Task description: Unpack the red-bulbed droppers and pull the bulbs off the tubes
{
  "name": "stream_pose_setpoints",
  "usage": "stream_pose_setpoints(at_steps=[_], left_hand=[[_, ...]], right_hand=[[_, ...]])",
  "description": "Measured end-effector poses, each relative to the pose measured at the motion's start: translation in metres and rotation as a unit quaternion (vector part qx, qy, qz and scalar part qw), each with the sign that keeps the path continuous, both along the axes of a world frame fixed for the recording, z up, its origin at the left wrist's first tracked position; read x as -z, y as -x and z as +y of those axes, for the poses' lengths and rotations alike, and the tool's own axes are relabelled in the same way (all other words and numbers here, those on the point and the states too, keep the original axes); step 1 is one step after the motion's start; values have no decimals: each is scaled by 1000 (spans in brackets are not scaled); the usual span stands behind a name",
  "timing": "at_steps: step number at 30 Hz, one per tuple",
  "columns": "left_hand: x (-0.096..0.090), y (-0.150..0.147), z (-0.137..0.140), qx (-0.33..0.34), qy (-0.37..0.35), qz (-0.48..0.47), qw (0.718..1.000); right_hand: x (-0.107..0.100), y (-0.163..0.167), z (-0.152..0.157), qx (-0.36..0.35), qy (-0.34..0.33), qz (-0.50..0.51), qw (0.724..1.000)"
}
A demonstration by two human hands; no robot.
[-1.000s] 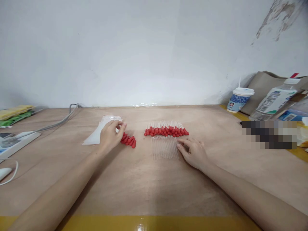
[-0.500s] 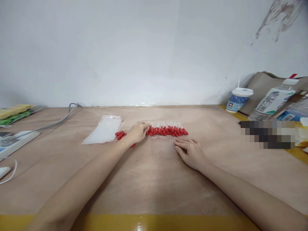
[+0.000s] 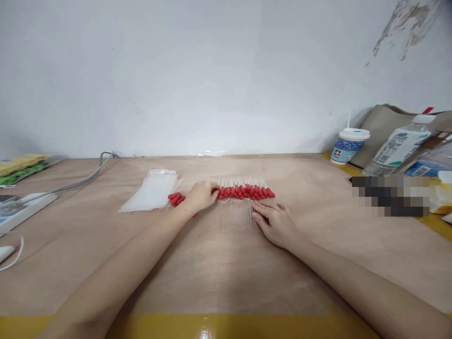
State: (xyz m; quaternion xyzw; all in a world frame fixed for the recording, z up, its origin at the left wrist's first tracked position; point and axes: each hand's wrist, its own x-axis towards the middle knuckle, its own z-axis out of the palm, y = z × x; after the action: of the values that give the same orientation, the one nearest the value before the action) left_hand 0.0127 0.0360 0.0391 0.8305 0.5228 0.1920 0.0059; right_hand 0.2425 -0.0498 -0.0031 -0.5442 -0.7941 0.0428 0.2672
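Observation:
Several glass droppers with red rubber bulbs [image 3: 243,191] lie side by side in the middle of the table, bulbs bunched along a line. Some clear tubes [image 3: 235,217] point toward me and others point away to the wall. At the left end of the line, my left hand [image 3: 203,194] has its fingers bent in around a red bulb, which they partly cover. My right hand [image 3: 275,221] rests with fingers stretched out against the right side of the near tubes. More red bulbs [image 3: 176,198] lie left of my left wrist, partly behind the forearm.
A stack of clear zip bags [image 3: 151,190] lies at the left. Further left are a white power strip [image 3: 33,207] and a grey cable [image 3: 84,181]. A paper cup [image 3: 349,146], a plastic bottle [image 3: 399,146] and a beige bag [image 3: 374,127] stand at the right.
My right hand has shifted slightly left along the tubes, and the near tubes look closer together. My left fingers have curled in more at the left end of the line.

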Motion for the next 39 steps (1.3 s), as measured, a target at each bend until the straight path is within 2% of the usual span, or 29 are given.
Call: stream_pose_setpoints(at_steps=[8, 12, 15, 17, 20, 24, 32, 36, 39], left_hand=[[5, -3, -3, -80, -45, -125, 988], [5, 6, -15, -76, -69, -196, 975], [10, 13, -35, -18, -69, -244, 967], [16, 15, -50, 59, -61, -284, 955], [27, 17, -69, 135, -39, -303, 943], [35, 18, -77, 174, 10, -299, 938], [36, 19, -77, 214, 33, -282, 935], [34, 18, -78, 230, 27, -284, 930], [33, 17, -79, 235, 16, -273, 933]], right_hand=[[3, 3, 2, -14, 8, -5, 1000], [6, -6, 5, 7, -20, 42, 999], [7, -14, 9, 3, -86, 105, 991], [7, -19, 12, -21, -117, 127, 985], [9, -22, 15, -27, -95, 140, 985], [12, -23, 19, -11, -35, 185, 982], [22, -24, 24, -36, -1, 241, 970], [15, -23, 17, -45, -18, 277, 960], [3, -20, 7, -108, -67, 197, 972]])
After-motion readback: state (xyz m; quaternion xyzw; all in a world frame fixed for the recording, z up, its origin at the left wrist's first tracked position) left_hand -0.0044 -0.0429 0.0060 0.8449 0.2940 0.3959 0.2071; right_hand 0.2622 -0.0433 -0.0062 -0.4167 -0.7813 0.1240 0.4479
